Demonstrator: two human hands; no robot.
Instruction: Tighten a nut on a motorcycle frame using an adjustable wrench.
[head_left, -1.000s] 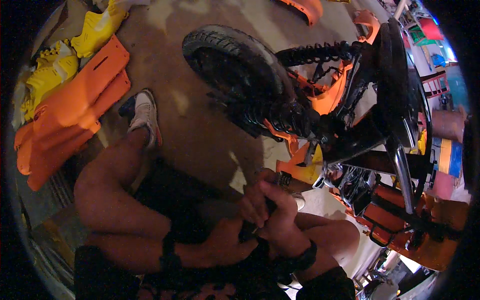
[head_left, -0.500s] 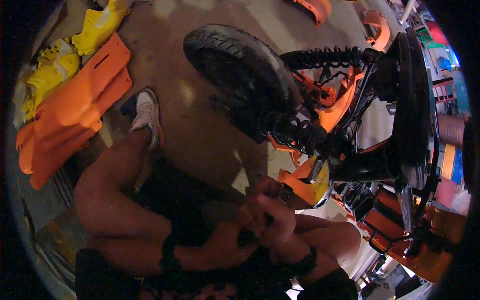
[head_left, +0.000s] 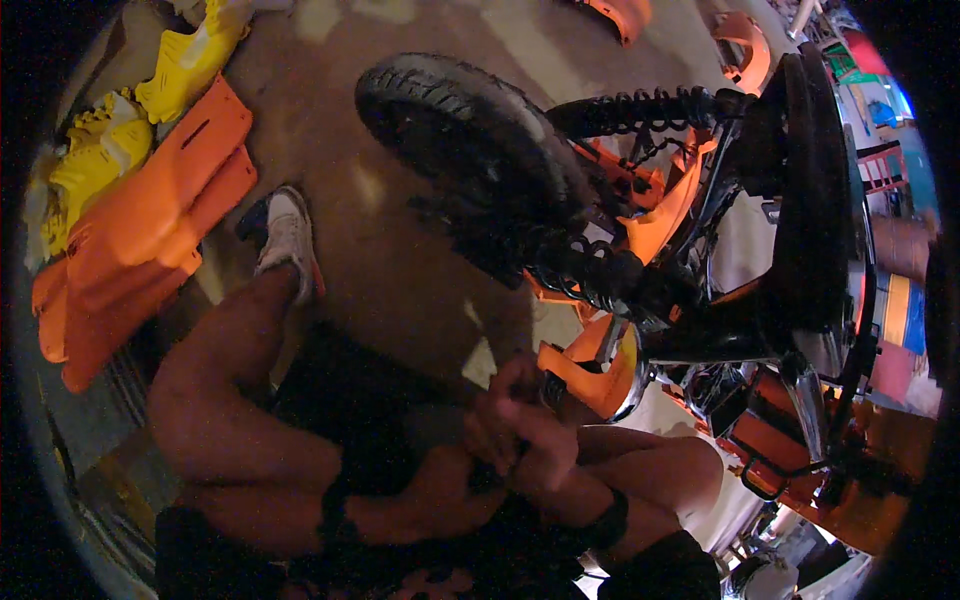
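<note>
My left hand and my right hand meet low in the centre, between my bent legs, fingers curled closely together. Whatever lies inside them is hidden in shadow; a small dark object at the upper fingers is too unclear to name. Just beyond them is an orange and yellow part of a partly stripped vehicle, with a black tyre, black coil-spring shocks, orange bodywork and a black frame filling the upper right.
Orange panels and yellow moulded panels lie on the floor at the left, beside my outstretched foot. More orange pieces lie at the back. A red chair and other clutter stand at the far right.
My joined hands have moved slightly left and down, fingers shifting a little while staying closed. The vehicle and panels appear slightly shifted as the view moved.
</note>
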